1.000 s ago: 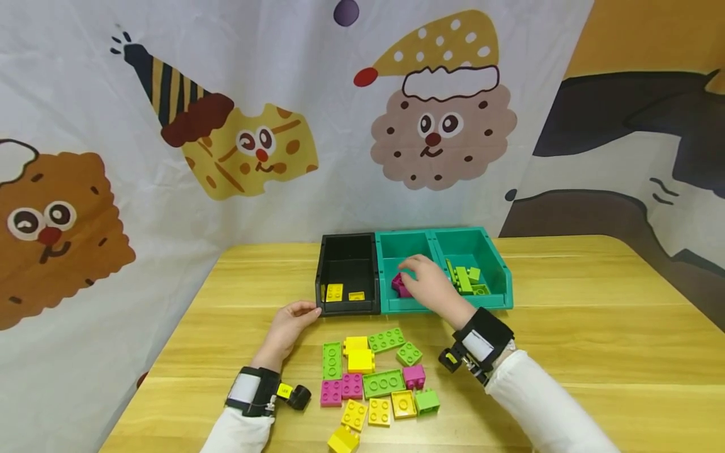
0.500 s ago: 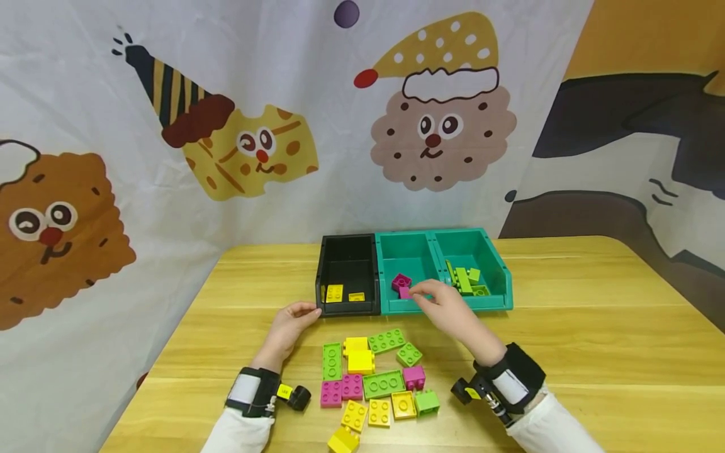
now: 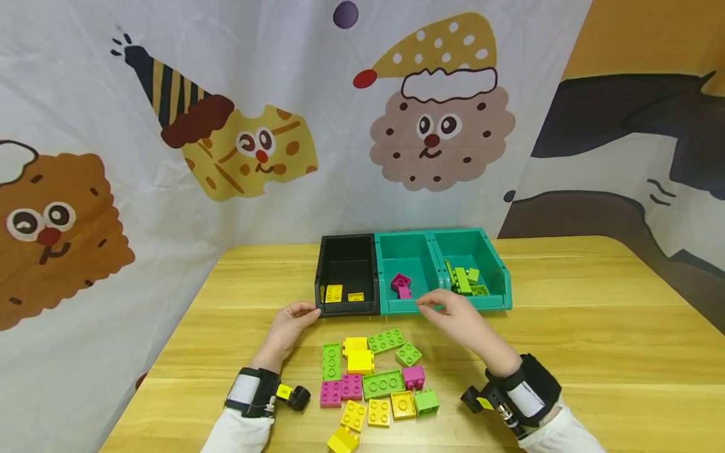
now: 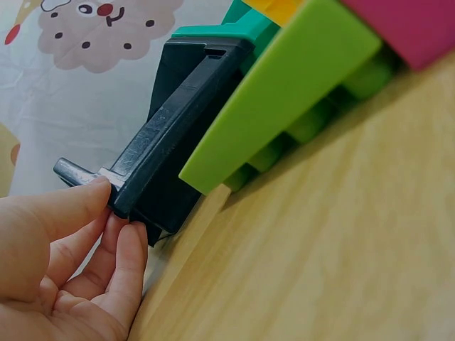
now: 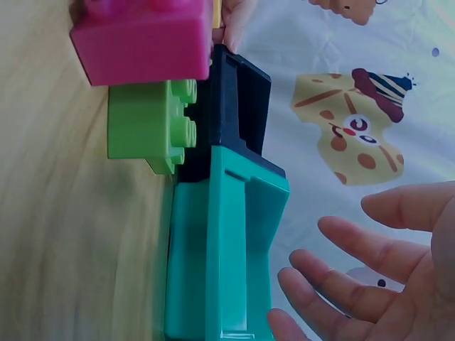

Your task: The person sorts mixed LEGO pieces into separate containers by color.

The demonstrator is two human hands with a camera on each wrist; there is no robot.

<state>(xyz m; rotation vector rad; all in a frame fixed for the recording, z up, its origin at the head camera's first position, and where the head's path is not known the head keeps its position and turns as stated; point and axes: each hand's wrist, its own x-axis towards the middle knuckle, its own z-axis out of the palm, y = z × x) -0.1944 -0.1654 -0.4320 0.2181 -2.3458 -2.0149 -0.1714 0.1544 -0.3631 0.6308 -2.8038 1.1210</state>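
Observation:
My left hand (image 3: 287, 330) grips the front left corner of a black bin (image 3: 347, 309); in the left wrist view the thumb lies on top of its rim and fingertips are under it. Two yellow building blocks (image 3: 334, 293) lie inside. My right hand (image 3: 455, 319) is over the front lip of the middle teal bin (image 3: 404, 307), holding nothing; its fingers are spread and relaxed in the right wrist view. Magenta blocks (image 3: 401, 283) sit in that bin. The right teal bin (image 3: 501, 296) has several green blocks (image 3: 464, 280).
Loose green, yellow and magenta blocks lie on the wooden table (image 3: 238, 277) between my forearms, among them a long green block (image 3: 384, 384), a yellow block (image 3: 360, 362) and a magenta block (image 3: 331, 394). A printed cloth (image 3: 340, 207) hangs behind the bins.
My right hand has drawn back from inside the middle teal bin, toward me and to the right, uncovering the magenta blocks. My left hand has stayed at the black bin's corner.

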